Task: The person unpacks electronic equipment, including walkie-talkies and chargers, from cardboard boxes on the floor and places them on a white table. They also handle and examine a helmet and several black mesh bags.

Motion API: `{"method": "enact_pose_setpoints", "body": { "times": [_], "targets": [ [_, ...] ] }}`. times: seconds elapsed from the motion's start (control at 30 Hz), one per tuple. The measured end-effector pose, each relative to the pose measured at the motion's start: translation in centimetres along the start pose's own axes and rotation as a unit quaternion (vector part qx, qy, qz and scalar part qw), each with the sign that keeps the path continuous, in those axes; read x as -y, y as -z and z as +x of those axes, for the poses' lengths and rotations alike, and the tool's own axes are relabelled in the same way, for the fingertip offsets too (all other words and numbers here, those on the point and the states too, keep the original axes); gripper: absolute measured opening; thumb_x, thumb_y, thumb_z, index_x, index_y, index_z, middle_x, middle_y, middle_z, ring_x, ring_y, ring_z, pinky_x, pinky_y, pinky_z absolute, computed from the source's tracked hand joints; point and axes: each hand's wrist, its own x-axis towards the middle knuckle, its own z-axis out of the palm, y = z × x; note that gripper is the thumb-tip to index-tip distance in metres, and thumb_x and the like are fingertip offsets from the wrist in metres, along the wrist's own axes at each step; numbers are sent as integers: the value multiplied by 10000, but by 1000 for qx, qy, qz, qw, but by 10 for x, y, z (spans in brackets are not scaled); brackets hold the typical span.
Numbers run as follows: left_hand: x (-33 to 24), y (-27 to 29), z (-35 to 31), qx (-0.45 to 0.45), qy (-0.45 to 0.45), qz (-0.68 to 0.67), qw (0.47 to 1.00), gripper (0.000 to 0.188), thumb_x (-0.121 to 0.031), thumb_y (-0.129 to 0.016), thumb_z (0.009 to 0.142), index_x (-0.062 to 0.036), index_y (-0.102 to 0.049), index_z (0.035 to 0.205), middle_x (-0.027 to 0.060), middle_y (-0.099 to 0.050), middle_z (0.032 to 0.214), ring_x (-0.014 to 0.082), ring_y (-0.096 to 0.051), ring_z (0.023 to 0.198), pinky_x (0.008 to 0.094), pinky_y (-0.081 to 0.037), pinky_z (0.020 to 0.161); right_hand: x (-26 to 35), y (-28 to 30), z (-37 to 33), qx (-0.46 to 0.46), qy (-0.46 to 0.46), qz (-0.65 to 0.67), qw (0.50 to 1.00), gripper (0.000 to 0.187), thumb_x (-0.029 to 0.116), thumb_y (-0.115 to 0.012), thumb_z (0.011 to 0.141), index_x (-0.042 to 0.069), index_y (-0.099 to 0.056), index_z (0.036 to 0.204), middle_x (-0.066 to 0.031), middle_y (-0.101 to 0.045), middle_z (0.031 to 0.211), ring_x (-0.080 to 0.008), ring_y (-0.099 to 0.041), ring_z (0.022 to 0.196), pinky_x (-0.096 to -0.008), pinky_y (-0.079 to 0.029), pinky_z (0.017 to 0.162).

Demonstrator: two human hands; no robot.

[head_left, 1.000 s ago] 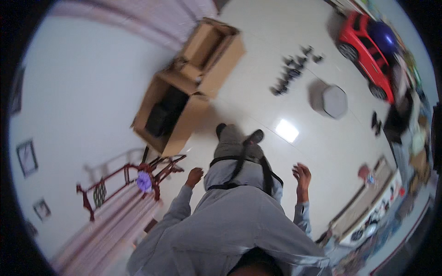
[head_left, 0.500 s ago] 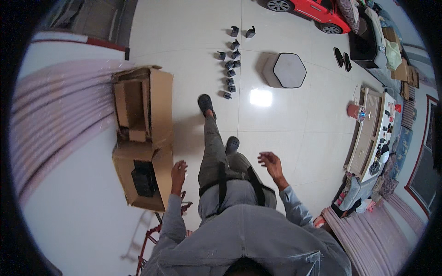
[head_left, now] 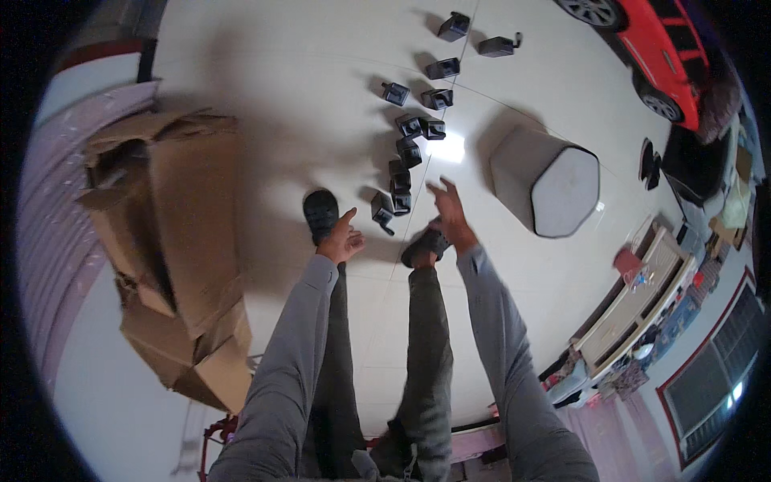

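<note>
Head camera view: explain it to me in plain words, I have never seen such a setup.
There is no machine here: the left hand and right hand are a person's own, bare. The picture comes from a wide fisheye camera worn on that person's head, looking down, so straight edges bend near the rim. On the pale tiled floor are small black box-shaped things, with a grey stool to their right and brown cardboard boxes to their left. Both hands look open and appear empty.
</note>
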Motion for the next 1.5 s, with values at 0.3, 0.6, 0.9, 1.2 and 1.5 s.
{"method": "enact_pose_setpoints", "body": {
  "times": [0.3, 0.6, 0.9, 1.2, 1.5],
  "targets": [
    [59, -22, 180, 264, 146, -339, 891, 805, -615, -594, 928, -70, -412, 1492, 249, -503, 1435, 462, -510, 1286, 720, -343, 1097, -62, -37, 229, 222, -287, 114, 925, 708, 495, -732, 861, 204, -480, 1455, -115, -447, 1501, -416, -459, 1337, -699, -498, 935],
    [101, -5, 245, 218, 69, -372, 900, 495, -431, -600, 989, -146, -557, 1391, 135, -640, 1342, 344, -627, 1212, 750, -409, 1046, -102, -87, 237, 307, -152, 115, 932, 415, 239, -814, 764, 136, -654, 1133, -89, -672, 1126, -267, -670, 1024, -515, -608, 702],
    [82, -3, 225, 192, 68, -287, 936, 451, -360, -643, 967, -59, -590, 1299, 159, -705, 1199, 323, -709, 1061, 542, -607, 900, -79, -102, 225, 202, -191, 91, 956, 748, 213, -776, 670, 34, -546, 1359, -123, -677, 1029, -287, -691, 809, -435, -596, 651],
    [105, -16, 238, 151, 51, -316, 935, 341, -361, -727, 923, -108, -680, 1147, 64, -748, 976, 203, -719, 807, 363, -597, 663, -96, -87, 209, 158, -186, 128, 961, 952, 201, -810, 678, 7, -417, 1523, -151, -656, 1267, -252, -673, 1000, -334, -562, 830],
    [95, -13, 238, 157, 83, -287, 941, 296, -255, -793, 868, -112, -699, 1110, 49, -755, 972, 197, -721, 869, 380, -574, 806, -122, -83, 191, 117, -165, 141, 969, 924, 72, -780, 710, 130, -412, 1555, -133, -655, 1195, -202, -691, 851, -307, -619, 675]
  ]
}}
